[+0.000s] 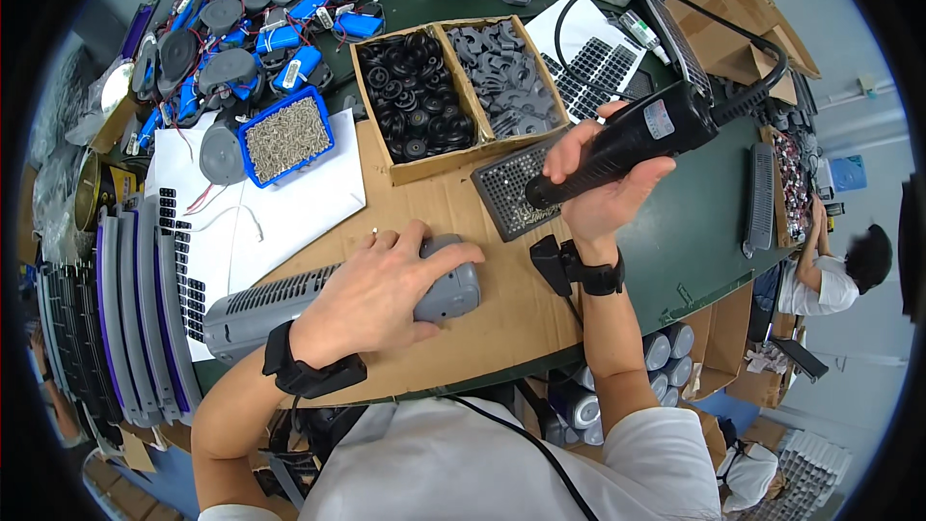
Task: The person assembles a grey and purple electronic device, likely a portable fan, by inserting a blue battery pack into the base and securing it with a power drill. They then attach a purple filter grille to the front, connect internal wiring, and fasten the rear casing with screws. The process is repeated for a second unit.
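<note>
Cardboard (521, 328) on green table (699, 198), beneath housing (275, 301)

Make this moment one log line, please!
left grip: on grey slotted housing | right grip: holding black corded tool | tool tip: at perforated screw tray, contact unclear | beyond: divided cardboard box

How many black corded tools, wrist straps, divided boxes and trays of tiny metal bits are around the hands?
Black corded tool, in the right hand: 1
Left strap and right strap: 2
Divided cardboard box: 1
Blue tray and dark tray: 2
Total: 6
</note>
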The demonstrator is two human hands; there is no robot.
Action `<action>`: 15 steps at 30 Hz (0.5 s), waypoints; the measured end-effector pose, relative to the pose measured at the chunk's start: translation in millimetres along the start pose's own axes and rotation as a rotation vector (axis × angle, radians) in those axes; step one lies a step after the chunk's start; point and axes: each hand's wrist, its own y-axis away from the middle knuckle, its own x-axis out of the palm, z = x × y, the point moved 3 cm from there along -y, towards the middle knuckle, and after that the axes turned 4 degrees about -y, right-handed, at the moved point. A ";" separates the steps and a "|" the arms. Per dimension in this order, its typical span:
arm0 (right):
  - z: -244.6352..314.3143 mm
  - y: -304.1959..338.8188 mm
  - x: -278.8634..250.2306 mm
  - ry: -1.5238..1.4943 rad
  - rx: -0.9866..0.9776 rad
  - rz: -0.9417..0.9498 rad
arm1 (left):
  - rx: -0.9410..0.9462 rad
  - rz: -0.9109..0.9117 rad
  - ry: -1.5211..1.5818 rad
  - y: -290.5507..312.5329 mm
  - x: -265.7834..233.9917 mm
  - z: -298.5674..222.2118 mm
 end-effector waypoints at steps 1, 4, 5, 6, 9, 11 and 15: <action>-0.1 -0.1 -0.5 0.001 -0.001 0.006 | 0.000 -0.002 0.003 -0.6 -0.2 -0.4; -2.0 -0.3 -1.6 -0.012 -0.001 0.024 | 0.001 -0.009 0.010 -1.1 -0.4 -1.1; -3.2 -0.2 -1.9 -0.026 0.001 0.028 | 0.001 -0.012 0.013 -1.0 -0.5 -1.2; -3.7 -0.1 -2.0 -0.040 0.004 0.032 | 0.001 -0.015 0.015 -0.8 -0.6 -1.2; -3.0 -0.3 -1.1 -0.011 0.002 0.033 | 0.013 -0.042 0.022 0.2 0.9 0.2; -1.9 -1.6 -1.2 -0.010 0.005 0.037 | 0.005 -0.034 0.024 0.5 0.9 0.5; 10.1 -3.2 1.3 -0.031 -0.007 -0.022 | -0.006 -0.018 0.045 0.0 -0.1 1.5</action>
